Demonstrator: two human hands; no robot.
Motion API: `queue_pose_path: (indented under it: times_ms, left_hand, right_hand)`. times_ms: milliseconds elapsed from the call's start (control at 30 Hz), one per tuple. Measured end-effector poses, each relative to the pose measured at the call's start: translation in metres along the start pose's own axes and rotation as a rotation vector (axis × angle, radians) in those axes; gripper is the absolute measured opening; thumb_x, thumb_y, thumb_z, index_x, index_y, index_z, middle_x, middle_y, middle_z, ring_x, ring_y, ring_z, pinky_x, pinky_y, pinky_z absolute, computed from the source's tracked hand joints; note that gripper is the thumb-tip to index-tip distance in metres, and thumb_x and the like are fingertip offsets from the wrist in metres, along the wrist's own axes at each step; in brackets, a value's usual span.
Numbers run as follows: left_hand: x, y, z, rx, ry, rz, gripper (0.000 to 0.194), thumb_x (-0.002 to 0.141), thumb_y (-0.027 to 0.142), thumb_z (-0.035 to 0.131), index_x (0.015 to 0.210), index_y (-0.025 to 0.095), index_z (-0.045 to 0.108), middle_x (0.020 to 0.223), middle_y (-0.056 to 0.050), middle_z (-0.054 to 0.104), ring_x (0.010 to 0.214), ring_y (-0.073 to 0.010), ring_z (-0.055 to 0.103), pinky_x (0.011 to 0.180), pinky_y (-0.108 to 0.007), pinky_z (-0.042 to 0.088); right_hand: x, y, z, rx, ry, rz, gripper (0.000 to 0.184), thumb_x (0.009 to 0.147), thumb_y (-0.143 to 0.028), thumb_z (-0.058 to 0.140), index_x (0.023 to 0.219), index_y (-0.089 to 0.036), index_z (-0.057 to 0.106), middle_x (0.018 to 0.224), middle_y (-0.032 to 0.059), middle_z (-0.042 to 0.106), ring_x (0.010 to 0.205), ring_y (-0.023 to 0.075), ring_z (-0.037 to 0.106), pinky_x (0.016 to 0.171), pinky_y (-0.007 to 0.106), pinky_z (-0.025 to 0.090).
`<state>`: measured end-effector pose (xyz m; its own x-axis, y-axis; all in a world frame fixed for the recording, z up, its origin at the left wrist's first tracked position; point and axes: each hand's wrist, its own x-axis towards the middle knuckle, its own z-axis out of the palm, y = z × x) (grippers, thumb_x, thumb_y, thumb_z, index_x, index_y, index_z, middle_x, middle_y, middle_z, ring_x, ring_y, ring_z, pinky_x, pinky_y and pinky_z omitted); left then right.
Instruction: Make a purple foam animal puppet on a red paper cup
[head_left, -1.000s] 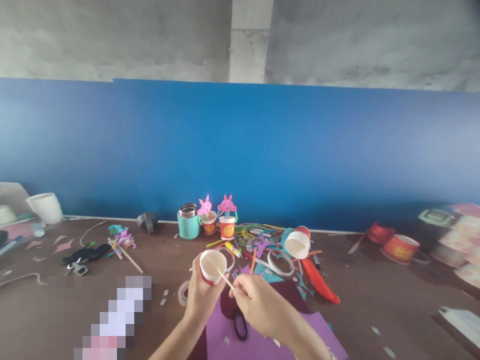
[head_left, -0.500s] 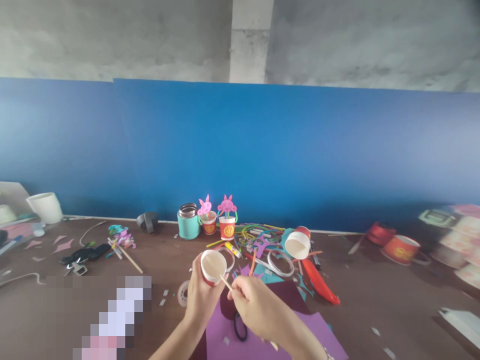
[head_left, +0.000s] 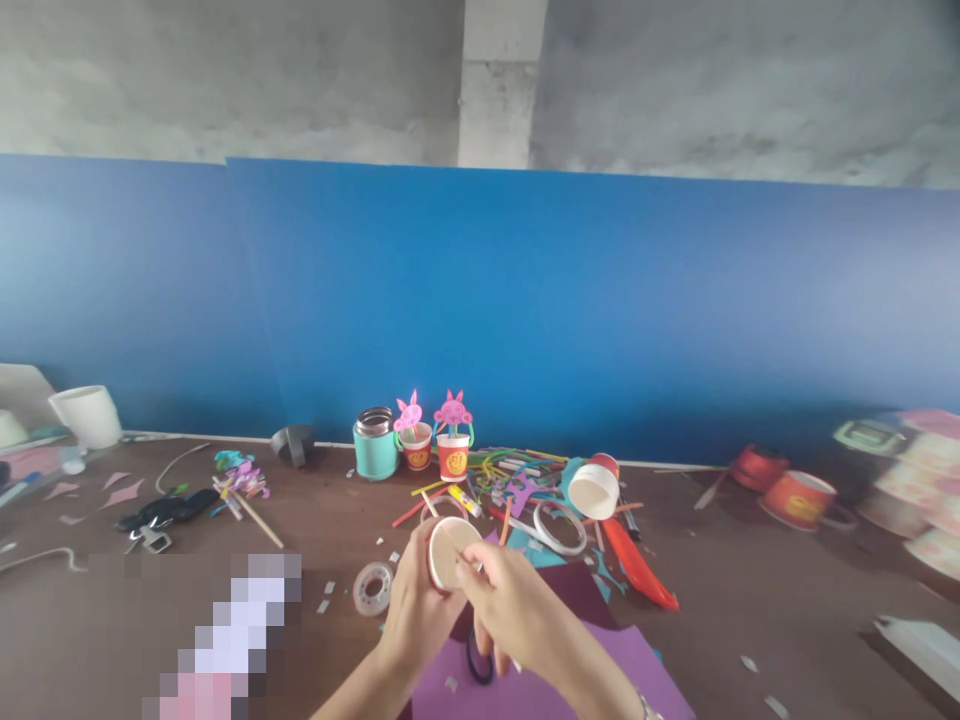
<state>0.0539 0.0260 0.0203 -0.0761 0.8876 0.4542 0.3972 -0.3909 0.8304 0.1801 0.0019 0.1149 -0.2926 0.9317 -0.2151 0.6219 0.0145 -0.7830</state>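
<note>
A white-lined paper cup [head_left: 448, 562] with a red outside is gripped in my left hand [head_left: 414, 585], its mouth tipped toward me. My right hand [head_left: 514, 595] pinches a thin wooden stick [head_left: 429, 504] at the cup's near rim. The stick's far end shows beyond the far rim; whether it pierces the wall I cannot tell. Below my hands lie a purple sheet [head_left: 622, 665] and a dark loop [head_left: 478, 662], perhaps a scissors handle, partly hidden by my right hand. Left of the cup is a tape roll [head_left: 363, 590].
Two decorated cups with pink animal heads [head_left: 454, 458] stand behind, beside a teal jar [head_left: 376, 448]. Pipe cleaners [head_left: 491, 468], another paper cup [head_left: 595, 490] and a red object [head_left: 641, 568] lie to their right. Paper scraps dot the brown table [head_left: 720, 600].
My left hand and the cup have shifted right and slightly down, toward my right hand. The stick's far end now shows past the cup, and the tape roll is more exposed.
</note>
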Motion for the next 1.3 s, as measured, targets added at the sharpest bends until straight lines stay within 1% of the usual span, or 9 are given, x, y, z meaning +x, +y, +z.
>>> queue_pose_path:
  times_ms: [133,233,333,433,567,733,933,1133,1300]
  left_hand:
    - [0.007,0.005,-0.007,-0.284,-0.023,-0.099,0.057,0.067,0.026,0.068,0.117,0.021,0.042,0.102,-0.007,0.062,0.087,-0.021,0.062,0.074,-0.032,0.05]
    - [0.006,0.015,-0.012,-0.464,-0.146,-0.135,0.058,0.065,0.028,0.072,0.117,0.02,0.045,0.1,-0.007,0.063,0.089,-0.0221,0.061,0.077,-0.031,0.048]
    - [0.001,0.022,-0.015,-0.558,-0.252,-0.15,0.056,0.063,0.03,0.074,0.113,0.018,0.052,0.096,-0.008,0.065,0.09,-0.0241,0.059,0.081,-0.032,0.046]
    - [-0.003,0.022,-0.015,-0.641,-0.255,-0.2,0.06,0.058,0.033,0.078,0.112,0.019,0.055,0.098,-0.007,0.065,0.093,-0.0258,0.058,0.083,-0.032,0.045]
    - [-0.003,0.02,-0.012,-0.718,-0.13,-0.299,0.057,0.06,0.037,0.076,0.111,0.021,0.057,0.1,-0.008,0.066,0.099,-0.0265,0.057,0.088,-0.033,0.043]
    - [0.001,0.022,-0.006,-0.828,-0.077,-0.378,0.053,0.059,0.038,0.077,0.105,0.018,0.06,0.099,-0.01,0.067,0.097,-0.0275,0.059,0.085,-0.035,0.045]
    - [0.005,0.018,-0.003,-0.842,-0.008,-0.47,0.056,0.056,0.033,0.08,0.106,0.017,0.061,0.089,-0.007,0.07,0.083,-0.0228,0.063,0.076,-0.031,0.048]
    - [0.009,0.011,-0.006,-0.856,0.124,-0.512,0.066,0.054,0.036,0.081,0.113,0.018,0.058,0.092,-0.007,0.07,0.084,-0.0232,0.064,0.075,-0.031,0.049]
    - [0.011,0.009,-0.006,-0.822,0.072,-0.492,0.067,0.056,0.037,0.079,0.116,0.018,0.055,0.093,-0.009,0.07,0.085,-0.0243,0.065,0.073,-0.032,0.05]
  right_hand:
    - [0.005,0.009,-0.015,0.098,0.184,-0.067,0.033,0.09,-0.038,0.037,0.074,-0.016,0.055,0.041,-0.0039,0.052,0.028,0.0057,0.039,0.035,0.016,0.028]
    - [0.022,0.02,-0.022,0.332,0.335,-0.017,0.04,0.086,-0.047,0.042,0.062,-0.017,0.054,0.033,-0.0058,0.042,0.027,0.0062,0.032,0.033,0.019,0.023]
    - [0.039,0.029,-0.016,0.63,0.194,0.093,0.044,0.079,-0.054,0.051,0.056,-0.017,0.054,0.037,-0.0044,0.044,0.031,0.0064,0.036,0.034,0.019,0.023]
    - [0.047,0.034,-0.005,0.874,0.09,0.182,0.041,0.072,-0.052,0.061,0.054,-0.018,0.049,0.039,-0.0074,0.04,0.032,0.0047,0.032,0.033,0.017,0.022]
    - [0.053,0.038,0.003,1.107,0.097,0.182,0.037,0.071,-0.039,0.067,0.053,-0.018,0.043,0.037,-0.0106,0.035,0.03,0.0014,0.025,0.032,0.014,0.014]
    - [0.055,0.035,0.012,1.349,0.19,0.168,0.02,0.073,-0.028,0.066,0.066,-0.013,0.056,0.048,-0.0044,0.053,0.036,0.0033,0.044,0.035,0.013,0.027]
    - [0.056,0.035,0.014,1.219,0.301,0.033,0.024,0.072,-0.035,0.067,0.066,-0.014,0.058,0.049,-0.0003,0.06,0.035,0.0066,0.047,0.032,0.016,0.028]
    - [0.06,0.052,-0.021,1.095,0.482,0.002,0.024,0.068,-0.036,0.067,0.066,-0.014,0.056,0.048,0.003,0.063,0.034,0.0091,0.05,0.033,0.017,0.029]
    - [0.057,0.059,-0.043,0.993,0.548,-0.083,0.03,0.064,-0.042,0.068,0.065,-0.016,0.053,0.045,0.0019,0.062,0.032,0.009,0.049,0.032,0.016,0.026]
